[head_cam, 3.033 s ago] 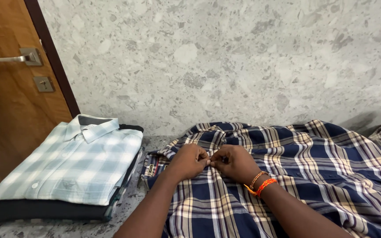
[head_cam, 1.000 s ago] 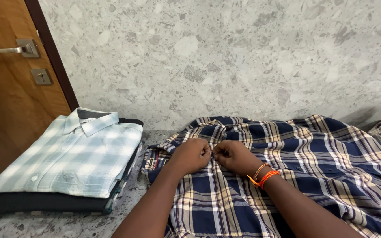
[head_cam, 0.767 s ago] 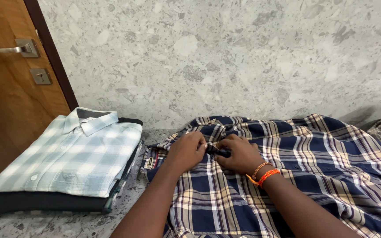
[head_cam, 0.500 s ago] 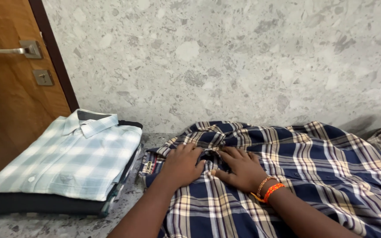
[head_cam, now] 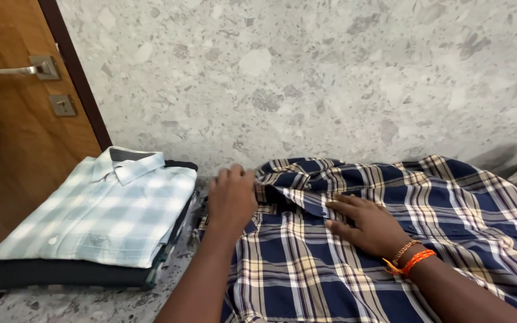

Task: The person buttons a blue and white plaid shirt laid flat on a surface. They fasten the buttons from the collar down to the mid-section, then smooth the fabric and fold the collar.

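At far left I see a wooden door (head_cam: 19, 149) with a metal lever handle (head_cam: 28, 67). Beside it, on the speckled grey worktop (head_cam: 91, 305), a folded pale blue checked shirt (head_cam: 106, 209) tops a stack of dark folded garments (head_cam: 61, 274). My left hand (head_cam: 231, 197) lies palm down, fingers loosely spread and gripping nothing, at the left edge of the navy-and-cream plaid shirt (head_cam: 438, 203), near its collar. My right hand (head_cam: 369, 224), with orange bands (head_cam: 411, 260) at the wrist, rests flat and open on the shirt front, just right of the left hand. The plaid shirt spreads rightward along a grey stone wall (head_cam: 330, 72).
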